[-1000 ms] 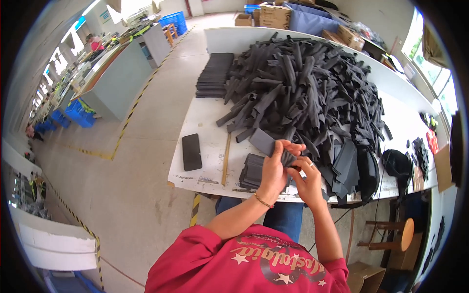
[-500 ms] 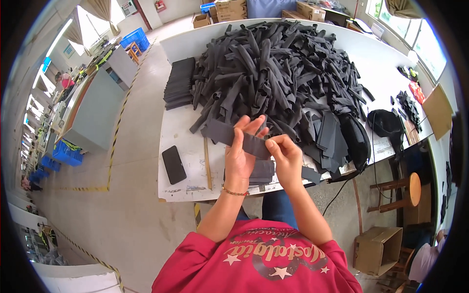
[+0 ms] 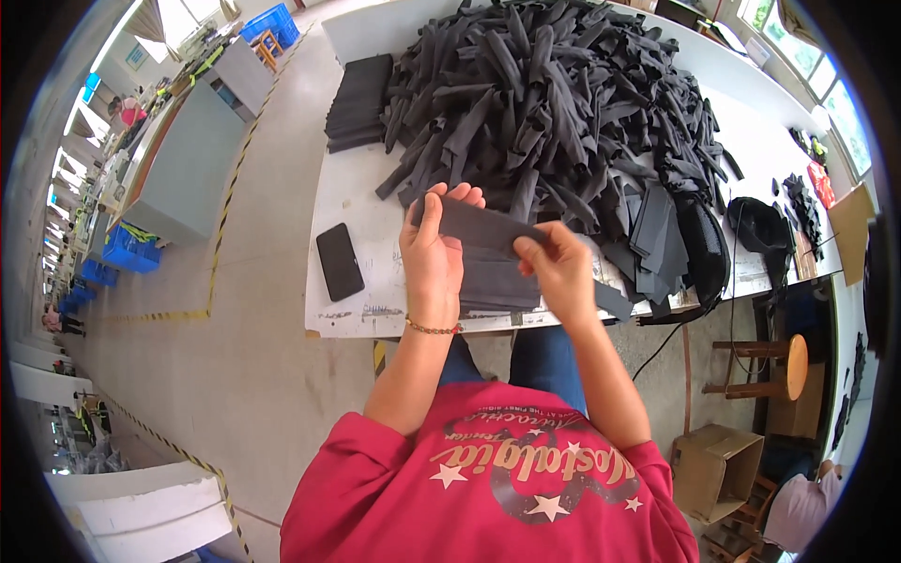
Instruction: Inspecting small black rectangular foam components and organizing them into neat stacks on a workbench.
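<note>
Clamps in left hand one end of a flat, dark grey strip above the worktop, and in right hand the other. Hides both ends partly behind fingers, and some of the stack below.

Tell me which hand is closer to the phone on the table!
Left. The left hand is a little to the right of the black smartphone; the right hand is farther off to the right, past the left hand.
</note>
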Demonstrator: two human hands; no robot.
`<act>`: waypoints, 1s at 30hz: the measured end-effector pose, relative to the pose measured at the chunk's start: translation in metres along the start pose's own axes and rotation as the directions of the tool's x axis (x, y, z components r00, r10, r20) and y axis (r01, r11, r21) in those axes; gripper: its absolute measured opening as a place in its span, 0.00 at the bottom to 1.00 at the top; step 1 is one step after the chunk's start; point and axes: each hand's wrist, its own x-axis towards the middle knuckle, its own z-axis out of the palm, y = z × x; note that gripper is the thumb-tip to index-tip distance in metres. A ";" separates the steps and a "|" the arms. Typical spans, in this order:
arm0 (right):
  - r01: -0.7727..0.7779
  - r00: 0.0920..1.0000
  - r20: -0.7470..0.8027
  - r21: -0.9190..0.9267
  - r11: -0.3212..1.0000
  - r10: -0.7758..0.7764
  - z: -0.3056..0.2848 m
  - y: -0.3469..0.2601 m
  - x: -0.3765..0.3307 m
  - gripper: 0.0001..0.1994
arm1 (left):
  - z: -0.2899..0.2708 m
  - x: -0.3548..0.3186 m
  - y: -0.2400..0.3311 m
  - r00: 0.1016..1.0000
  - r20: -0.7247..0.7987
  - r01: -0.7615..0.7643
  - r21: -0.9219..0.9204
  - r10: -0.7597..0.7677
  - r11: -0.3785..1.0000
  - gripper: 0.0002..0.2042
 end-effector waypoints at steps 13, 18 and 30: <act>-0.151 0.984 -0.167 -0.630 0.762 0.058 -0.021 0.065 -0.023 0.16 | -0.079 -0.022 -0.031 0.926 0.231 -0.295 0.936 0.298 0.192 0.17; -0.095 0.972 -0.207 -0.780 0.619 -0.111 -0.068 0.073 -0.026 0.15 | -0.042 0.032 -0.036 0.912 0.338 -0.402 0.849 0.232 0.343 0.14; 0.409 0.910 0.414 -0.907 -0.098 -0.035 -0.123 0.158 -0.047 0.13 | -0.017 0.098 -0.111 0.942 0.100 -0.008 0.961 -0.321 0.277 0.11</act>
